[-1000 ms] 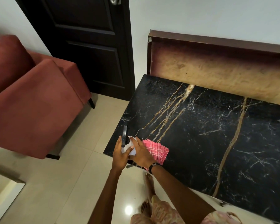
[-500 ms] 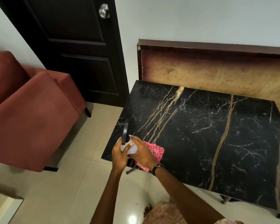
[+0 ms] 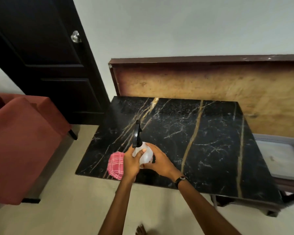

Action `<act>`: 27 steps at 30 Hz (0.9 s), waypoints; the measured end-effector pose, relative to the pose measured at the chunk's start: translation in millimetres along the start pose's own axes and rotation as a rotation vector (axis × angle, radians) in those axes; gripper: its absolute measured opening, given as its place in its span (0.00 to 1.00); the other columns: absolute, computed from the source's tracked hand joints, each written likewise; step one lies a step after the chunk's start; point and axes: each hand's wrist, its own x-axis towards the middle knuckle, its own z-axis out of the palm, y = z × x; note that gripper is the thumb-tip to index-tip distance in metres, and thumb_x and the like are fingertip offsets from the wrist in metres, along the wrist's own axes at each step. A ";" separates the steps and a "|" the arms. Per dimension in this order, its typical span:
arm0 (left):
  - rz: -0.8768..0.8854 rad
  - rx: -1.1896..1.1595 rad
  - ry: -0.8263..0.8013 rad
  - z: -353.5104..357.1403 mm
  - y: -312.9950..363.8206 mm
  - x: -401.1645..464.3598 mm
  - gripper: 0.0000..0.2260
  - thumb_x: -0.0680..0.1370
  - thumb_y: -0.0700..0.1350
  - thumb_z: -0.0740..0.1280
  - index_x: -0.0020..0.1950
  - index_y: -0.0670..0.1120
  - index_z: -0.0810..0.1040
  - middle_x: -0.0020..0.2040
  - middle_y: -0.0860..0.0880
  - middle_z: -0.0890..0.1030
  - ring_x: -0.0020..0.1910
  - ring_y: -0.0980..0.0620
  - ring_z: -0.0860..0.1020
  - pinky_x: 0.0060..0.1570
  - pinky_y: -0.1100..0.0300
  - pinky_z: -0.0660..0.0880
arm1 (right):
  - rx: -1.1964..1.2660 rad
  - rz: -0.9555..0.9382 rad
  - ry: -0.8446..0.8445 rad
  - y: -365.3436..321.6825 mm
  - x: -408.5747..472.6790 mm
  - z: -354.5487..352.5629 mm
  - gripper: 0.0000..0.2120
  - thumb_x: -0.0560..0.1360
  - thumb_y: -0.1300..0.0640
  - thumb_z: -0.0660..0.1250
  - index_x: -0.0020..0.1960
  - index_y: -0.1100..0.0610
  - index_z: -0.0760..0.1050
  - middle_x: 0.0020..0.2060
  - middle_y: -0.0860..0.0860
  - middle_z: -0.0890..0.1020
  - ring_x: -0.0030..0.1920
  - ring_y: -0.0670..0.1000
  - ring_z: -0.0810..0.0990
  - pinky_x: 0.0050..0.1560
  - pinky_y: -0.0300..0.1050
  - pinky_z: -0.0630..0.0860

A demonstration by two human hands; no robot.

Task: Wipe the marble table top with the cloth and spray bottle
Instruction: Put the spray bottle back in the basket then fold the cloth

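Note:
The black marble table top with gold and white veins fills the middle of the head view. Both hands hold a spray bottle, a white body with a black trigger head, upright over the table's front left part. My left hand wraps its neck with the thumb across the body. My right hand cups the body from the right. A pink checked cloth shows at the front left edge, partly hidden behind my left hand. I cannot tell whether that hand also holds it.
A red armchair stands to the left across a strip of tiled floor. A dark door is behind it. A wooden board leans on the wall behind the table. A grey tray sits at the right.
The view has pulled back and up. Both hands with the bottle have moved inward over the table. The cloth now shows to the left of my hands instead of the right.

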 end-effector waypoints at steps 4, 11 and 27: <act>0.019 -0.017 -0.060 66.8 16.6 -38.5 0.10 0.76 0.44 0.67 0.58 0.47 0.77 0.54 0.44 0.81 0.53 0.44 0.79 0.53 0.42 0.78 | -0.041 -0.018 0.069 20.0 -46.9 -52.8 0.45 0.67 0.55 0.78 0.76 0.52 0.56 0.73 0.49 0.62 0.71 0.49 0.64 0.70 0.45 0.66; 0.011 0.139 -0.050 168.5 29.5 -97.4 0.17 0.76 0.52 0.67 0.63 0.49 0.75 0.57 0.47 0.81 0.56 0.46 0.78 0.57 0.45 0.77 | -0.101 0.025 0.261 65.6 -112.2 -110.8 0.45 0.69 0.56 0.76 0.76 0.53 0.53 0.73 0.49 0.59 0.68 0.52 0.68 0.62 0.49 0.76; -0.012 -0.019 -0.502 273.8 32.2 -82.0 0.17 0.78 0.43 0.65 0.67 0.49 0.71 0.64 0.52 0.75 0.60 0.57 0.75 0.56 0.57 0.77 | 0.148 0.251 0.543 145.0 -141.5 -245.8 0.45 0.61 0.50 0.81 0.72 0.52 0.62 0.66 0.48 0.67 0.65 0.48 0.68 0.64 0.45 0.71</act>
